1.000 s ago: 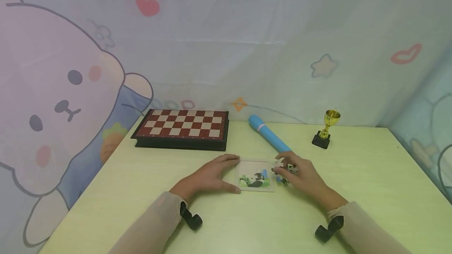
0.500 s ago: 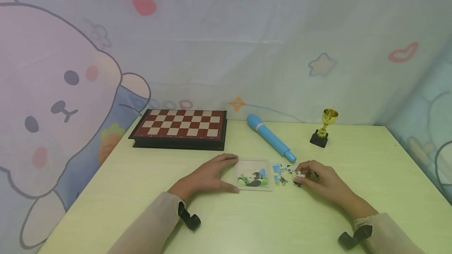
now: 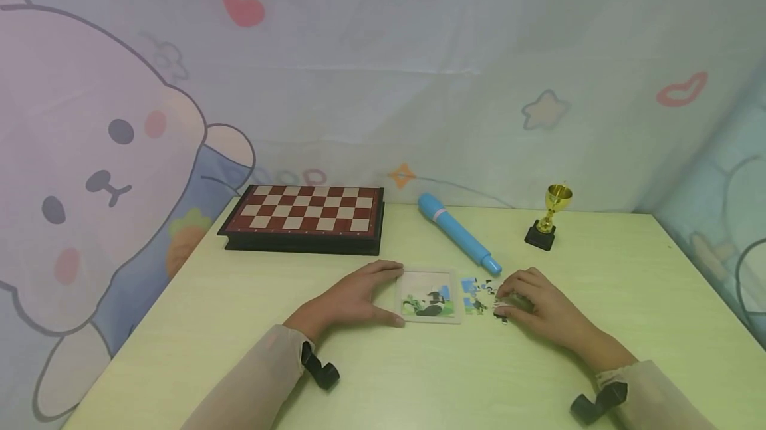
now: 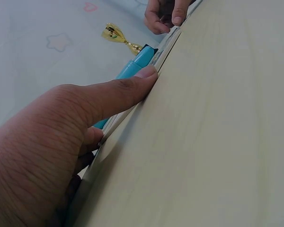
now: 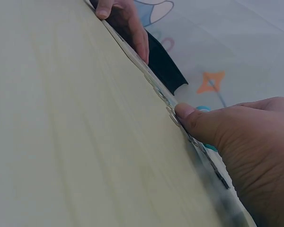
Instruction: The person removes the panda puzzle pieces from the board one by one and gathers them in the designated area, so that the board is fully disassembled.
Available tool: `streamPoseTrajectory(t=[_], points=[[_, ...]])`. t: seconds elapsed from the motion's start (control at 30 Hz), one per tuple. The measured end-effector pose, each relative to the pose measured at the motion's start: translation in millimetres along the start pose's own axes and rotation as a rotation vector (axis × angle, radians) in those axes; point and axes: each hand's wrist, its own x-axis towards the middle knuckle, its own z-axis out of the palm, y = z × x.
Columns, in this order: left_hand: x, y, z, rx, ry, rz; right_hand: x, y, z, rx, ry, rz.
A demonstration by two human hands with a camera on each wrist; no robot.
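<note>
A small white puzzle frame (image 3: 457, 314) lies on the table, its lower part filled with a green, black and blue picture. My left hand (image 3: 353, 297) holds the frame at its left side, thumb at the near corner and fingers at the far one. Right of the frame, several loose jigsaw pieces (image 3: 475, 305) lie close together. My right hand (image 3: 541, 304) pinches a puzzle piece (image 3: 500, 304) low at the right end of this group; its fingers partly hide the piece. In the right wrist view, the thumb (image 5: 194, 118) touches the line of thin pieces.
Behind the pieces lies a blue microphone-shaped pen (image 3: 457, 234). A black-sided chessboard box (image 3: 305, 244) stands at the back left, and a gold trophy cup (image 3: 547, 217) on a black base at the back right. A printed cloth (image 3: 383, 84) hangs behind the table (image 3: 419, 377).
My right hand has moved right from the frame's edge to the right end of the loose pieces, lowering the piece it carries. The left hand stays on the frame.
</note>
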Motion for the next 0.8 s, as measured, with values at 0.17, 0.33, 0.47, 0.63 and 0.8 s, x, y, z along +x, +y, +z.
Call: streamPoseTrajectory(t=[0.17, 0.33, 0.47, 0.63, 0.8], points=[[0.2, -1.2, 1.1, 0.009, 0.003, 0.005, 0.4, -1.2, 0.2, -0.009, 0.024, -0.008], [0.8, -2.8, 1.5, 0.012, 0.003, 0.009, -0.3, -0.5, -0.6, -0.007, 0.011, 0.02], [1.8, -3.2, 0.3, 0.017, 0.006, 0.019, 0.6, 0.1, -1.4, -0.01, 0.015, 0.019], [1.5, -3.4, 0.8, 0.001, 0.0, 0.005, 0.1, -0.3, 0.5, -0.001, 0.042, -0.011], [1.3, -4.2, 2.1, -0.002, 0.003, -0.006, -0.4, 0.1, 1.0, 0.006, 0.04, -0.02]])
